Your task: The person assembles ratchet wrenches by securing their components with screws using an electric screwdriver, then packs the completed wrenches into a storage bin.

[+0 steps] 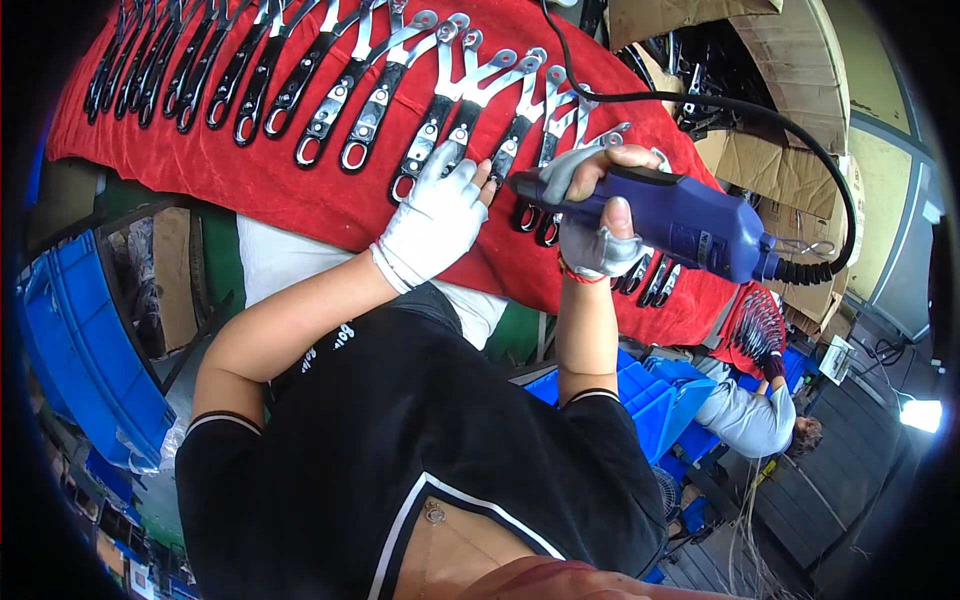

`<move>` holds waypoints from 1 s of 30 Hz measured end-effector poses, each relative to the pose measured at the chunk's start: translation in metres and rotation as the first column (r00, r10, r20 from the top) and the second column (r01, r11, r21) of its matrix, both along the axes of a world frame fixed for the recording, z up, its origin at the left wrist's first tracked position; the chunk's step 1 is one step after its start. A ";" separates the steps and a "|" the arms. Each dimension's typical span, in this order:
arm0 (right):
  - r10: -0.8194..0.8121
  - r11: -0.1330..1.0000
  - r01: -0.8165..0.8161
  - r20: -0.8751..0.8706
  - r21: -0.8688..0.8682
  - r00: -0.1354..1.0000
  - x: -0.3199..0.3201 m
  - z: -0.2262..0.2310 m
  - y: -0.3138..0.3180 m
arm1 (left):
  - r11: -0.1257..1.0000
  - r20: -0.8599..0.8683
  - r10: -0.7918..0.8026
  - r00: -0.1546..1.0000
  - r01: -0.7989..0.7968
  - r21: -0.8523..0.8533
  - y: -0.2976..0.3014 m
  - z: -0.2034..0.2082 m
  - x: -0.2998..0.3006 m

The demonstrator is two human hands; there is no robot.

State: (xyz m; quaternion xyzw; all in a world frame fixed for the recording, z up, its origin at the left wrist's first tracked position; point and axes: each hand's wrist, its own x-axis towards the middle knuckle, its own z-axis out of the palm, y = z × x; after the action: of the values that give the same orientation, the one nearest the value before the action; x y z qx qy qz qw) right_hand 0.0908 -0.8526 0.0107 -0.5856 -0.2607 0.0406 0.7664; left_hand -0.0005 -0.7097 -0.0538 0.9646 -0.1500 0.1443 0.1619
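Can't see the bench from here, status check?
Left hand flat on a tool on the red cloth. Right hand grips blue power tool. Nothing in the way.

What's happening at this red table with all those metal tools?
A person in white work gloves stands at a table covered with a red cloth, where black-handled metal tools lie in a long row. The left hand rests flat on one tool in the row. The right hand holds a blue corded power tool, its tip pointed toward that spot. Another person works farther back.

Tool tip (512,183) of the blue power tool (680,220) behind gloved fingers; leftmost plier handles (110,60) cut off by the rim.
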 end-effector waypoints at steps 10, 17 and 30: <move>0.065 0.998 -0.065 0.000 -0.015 0.998 -0.004 0.001 0.008 | 0.999 -0.014 -0.028 1.000 0.028 0.019 -0.001 0.001 -0.002; 0.080 0.995 -0.077 -0.040 0.070 0.996 0.004 0.009 0.017 | 0.998 -0.056 -0.024 0.998 0.027 0.056 0.000 0.004 -0.002; 0.111 0.978 -0.112 0.015 0.174 0.994 0.023 -0.001 0.057 | 0.990 -0.131 0.136 0.982 -0.139 -0.013 0.042 0.009 -0.024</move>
State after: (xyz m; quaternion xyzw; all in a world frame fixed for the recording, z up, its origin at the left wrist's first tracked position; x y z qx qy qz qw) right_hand 0.1137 -0.7952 0.0101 -0.5007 -0.2978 0.0589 0.8106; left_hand -0.0246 -0.6679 -0.0451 0.9781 -0.0705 0.0938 0.1717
